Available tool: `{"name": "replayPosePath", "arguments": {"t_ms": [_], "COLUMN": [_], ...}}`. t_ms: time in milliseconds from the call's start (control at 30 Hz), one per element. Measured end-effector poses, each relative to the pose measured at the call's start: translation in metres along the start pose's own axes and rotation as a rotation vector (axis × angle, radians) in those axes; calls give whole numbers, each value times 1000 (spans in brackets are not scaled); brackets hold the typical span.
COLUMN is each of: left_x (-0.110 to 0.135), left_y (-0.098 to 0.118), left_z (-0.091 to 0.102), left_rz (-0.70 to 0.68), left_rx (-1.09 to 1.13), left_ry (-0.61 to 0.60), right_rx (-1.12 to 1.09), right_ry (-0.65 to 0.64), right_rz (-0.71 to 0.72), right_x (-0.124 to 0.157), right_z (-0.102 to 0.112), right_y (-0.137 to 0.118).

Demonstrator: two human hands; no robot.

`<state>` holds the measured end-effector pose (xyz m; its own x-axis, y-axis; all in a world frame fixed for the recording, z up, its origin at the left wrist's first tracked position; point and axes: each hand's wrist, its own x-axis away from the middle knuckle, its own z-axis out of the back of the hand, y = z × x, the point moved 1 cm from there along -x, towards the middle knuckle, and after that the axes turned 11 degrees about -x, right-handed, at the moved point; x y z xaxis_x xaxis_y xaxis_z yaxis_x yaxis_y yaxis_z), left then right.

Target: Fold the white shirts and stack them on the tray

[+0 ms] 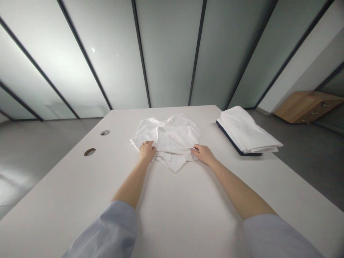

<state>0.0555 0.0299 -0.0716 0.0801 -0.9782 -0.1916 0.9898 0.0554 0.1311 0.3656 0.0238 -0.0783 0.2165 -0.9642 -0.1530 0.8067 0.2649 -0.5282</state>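
A crumpled white garment (172, 138) lies on the white table (188, 208) ahead of me. My left hand (147, 151) rests on its near left edge, fingers curled into the cloth. At the garment's near right edge my right hand (203, 153) pinches a fold of the fabric. Both arms reach straight forward, with light blue sleeves pushed up to the elbows.
A stack of folded white cloths (247, 132) with a dark one at the bottom sits at the table's right edge. Two round cable holes (89, 152) are on the left. Frosted glass panels stand behind; a wooden cabinet (306, 105) is at the far right.
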Motion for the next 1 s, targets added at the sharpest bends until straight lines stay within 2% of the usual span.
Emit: {"name": "replayPosePath", "arguments": {"t_ms": [100,200,333,400,500,600,700,833,900,1000], "left_x": [0,-4,-14,-19,-24,-25,-22,-14,-11,-6], "left_y": [-3,-6,-18,-25,-31,-32,-33,-32,-30,-23], "left_z": [0,-4,-12,-14,-12,-6,-1,2,2,1], "left_rz": [49,77,232,327,369,303,198,27,-49,-188], "left_rx": [-53,65,586,851,1166,1318,1184,752,601,399], "left_ry": [-16,31,195,226,181,80,28,37,3,-47], "right_rx": [-44,-53,-5,7,41,90,150,207,205,180], "right_ry": [8,20,53,61,55,58,117,152,165,189], "right_rz": [-18,-43,-83,-84,-96,-148,-214,-286,-256,-92], "right_x": [1,2,1,1,1,0,-1,-3,-3,-1], "right_z": [1,-1,-2,-1,2,5,7,9,9,7], "right_y": [-1,0,3,4,4,5,9,20,25,27]}}
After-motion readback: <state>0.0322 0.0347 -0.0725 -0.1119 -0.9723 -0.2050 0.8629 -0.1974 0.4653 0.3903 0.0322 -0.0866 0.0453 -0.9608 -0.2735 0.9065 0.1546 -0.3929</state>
